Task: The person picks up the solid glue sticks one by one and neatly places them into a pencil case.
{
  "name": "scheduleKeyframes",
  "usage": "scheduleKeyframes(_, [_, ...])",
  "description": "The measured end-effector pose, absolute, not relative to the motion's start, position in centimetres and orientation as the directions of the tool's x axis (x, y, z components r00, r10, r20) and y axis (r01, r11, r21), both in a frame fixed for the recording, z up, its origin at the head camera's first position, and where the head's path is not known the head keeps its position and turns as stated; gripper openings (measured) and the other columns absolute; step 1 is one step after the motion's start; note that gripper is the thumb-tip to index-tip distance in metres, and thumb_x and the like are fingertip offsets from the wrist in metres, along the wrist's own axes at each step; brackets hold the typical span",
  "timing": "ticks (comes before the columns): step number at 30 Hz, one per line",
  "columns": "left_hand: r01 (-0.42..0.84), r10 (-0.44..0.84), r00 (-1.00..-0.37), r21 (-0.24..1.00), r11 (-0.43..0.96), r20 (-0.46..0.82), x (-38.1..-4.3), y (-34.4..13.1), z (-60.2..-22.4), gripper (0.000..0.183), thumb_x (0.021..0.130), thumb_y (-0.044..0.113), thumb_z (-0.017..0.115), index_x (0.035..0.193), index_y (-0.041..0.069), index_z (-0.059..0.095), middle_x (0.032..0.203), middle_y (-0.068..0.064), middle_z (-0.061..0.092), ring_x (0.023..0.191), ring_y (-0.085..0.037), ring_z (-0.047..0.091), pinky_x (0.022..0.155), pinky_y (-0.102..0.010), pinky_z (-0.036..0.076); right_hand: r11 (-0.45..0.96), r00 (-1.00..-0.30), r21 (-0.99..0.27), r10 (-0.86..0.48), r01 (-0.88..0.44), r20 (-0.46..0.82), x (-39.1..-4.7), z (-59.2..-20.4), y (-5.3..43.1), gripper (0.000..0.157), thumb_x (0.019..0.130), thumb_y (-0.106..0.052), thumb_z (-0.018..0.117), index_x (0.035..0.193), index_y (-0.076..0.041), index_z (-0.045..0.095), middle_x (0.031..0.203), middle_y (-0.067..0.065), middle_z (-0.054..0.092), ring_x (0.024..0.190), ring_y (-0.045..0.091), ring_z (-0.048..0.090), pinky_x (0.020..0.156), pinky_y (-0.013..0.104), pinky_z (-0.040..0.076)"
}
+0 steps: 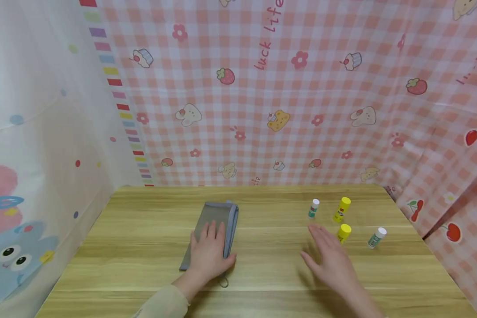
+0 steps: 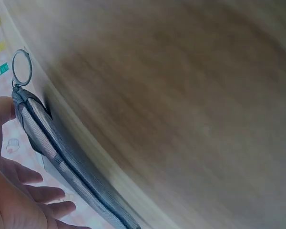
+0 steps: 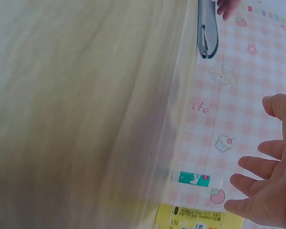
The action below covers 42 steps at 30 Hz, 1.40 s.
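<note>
In the lower part of the head view, left of centre, the grey zipper pouch [image 1: 218,211] lies under the left hand [image 1: 208,255], whose fingers are extended and apart; whether they press it, I cannot tell. The right hand [image 1: 335,263], at lower right, holds nothing, fingers stretched near the yellow glue sticks [image 1: 342,210] and white-capped glue sticks [image 1: 376,238].

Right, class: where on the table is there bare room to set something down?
Free patches on the table: between the grey pouch and the glue sticks, and between the pouch and the table's left edge. The right side is crowded: four glue sticks cluster near the right grip.
</note>
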<state>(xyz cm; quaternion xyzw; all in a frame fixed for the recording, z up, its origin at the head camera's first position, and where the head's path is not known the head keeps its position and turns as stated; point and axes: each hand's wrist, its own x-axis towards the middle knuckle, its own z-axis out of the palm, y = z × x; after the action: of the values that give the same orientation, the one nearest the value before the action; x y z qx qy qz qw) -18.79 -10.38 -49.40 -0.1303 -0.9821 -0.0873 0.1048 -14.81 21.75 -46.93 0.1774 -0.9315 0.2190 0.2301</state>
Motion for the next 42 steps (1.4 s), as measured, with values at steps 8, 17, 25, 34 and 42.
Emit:
scheduleKeyframes(8, [0.223, 0.192, -0.966, 0.187, 0.957, 0.172, -19.1, -10.4, -49.9, 0.09, 0.079, 0.054, 0.073, 0.146, 0.002, 0.044, 0.146, -0.028, 0.043, 0.133, -0.048, 0.038, 0.097, -0.076, 0.029, 0.833, -0.82, -0.327, -0.233, -0.446, 0.523, -14.0, -46.8, 23.0, 0.07, 0.077, -0.02, 0.082, 0.136, 0.006, 0.053, 0.132, 0.024, 0.058, 0.121, 0.046, 0.052, 0.099, 0.063, 0.039])
scheduleKeyframes(17, [0.177, 0.155, -0.982, 0.254, 0.951, 0.106, -19.0, -10.3, -50.0, 0.083, 0.084, 0.047, 0.07, 0.147, 0.001, 0.042, 0.148, -0.03, 0.038, 0.135, -0.05, 0.035, 0.092, -0.08, 0.029, 0.827, -0.821, -0.349, -0.215, -0.441, 0.529, -13.4, -46.7, 24.1, 0.068, 0.076, -0.015, 0.083, 0.135, 0.004, 0.054, 0.131, 0.023, 0.059, 0.118, 0.045, 0.054, 0.095, 0.063, 0.042])
scheduleKeyframes(25, [0.187, 0.163, -0.98, 0.271, 0.944, 0.111, -18.9, -10.4, -49.9, 0.074, 0.088, 0.043, 0.065, 0.145, 0.0, 0.045, 0.147, -0.029, 0.041, 0.134, -0.049, 0.037, 0.093, -0.079, 0.03, 0.832, -0.836, -0.378, -0.17, -0.406, 0.522, -12.8, -46.6, 25.2, 0.069, 0.077, -0.014, 0.083, 0.137, 0.003, 0.054, 0.13, 0.025, 0.059, 0.117, 0.046, 0.054, 0.094, 0.064, 0.042])
scheduleKeyframes(34, [0.19, 0.166, -0.98, 0.28, 0.941, 0.106, -18.7, -10.3, -49.7, 0.061, 0.095, 0.037, 0.055, 0.142, -0.002, 0.05, 0.148, -0.028, 0.041, 0.135, -0.046, 0.037, 0.095, -0.079, 0.028, 0.83, -0.812, -0.388, -0.123, -0.399, 0.571, -12.3, -46.4, 26.2, 0.064, 0.074, -0.007, 0.082, 0.132, 0.004, 0.057, 0.123, 0.027, 0.062, 0.109, 0.045, 0.057, 0.089, 0.064, 0.044])
scheduleKeyframes(42, [0.198, 0.172, -0.978, 0.262, 0.944, 0.118, -18.6, -10.0, -49.6, 0.051, 0.097, 0.028, 0.05, 0.138, -0.003, 0.053, 0.146, -0.027, 0.044, 0.134, -0.045, 0.04, 0.096, -0.078, 0.028, 0.824, -0.784, -0.416, -0.053, -0.384, 0.618, -12.5, -46.4, 27.2, 0.062, 0.073, -0.002, 0.081, 0.13, 0.005, 0.058, 0.116, 0.028, 0.063, 0.103, 0.044, 0.058, 0.085, 0.063, 0.045])
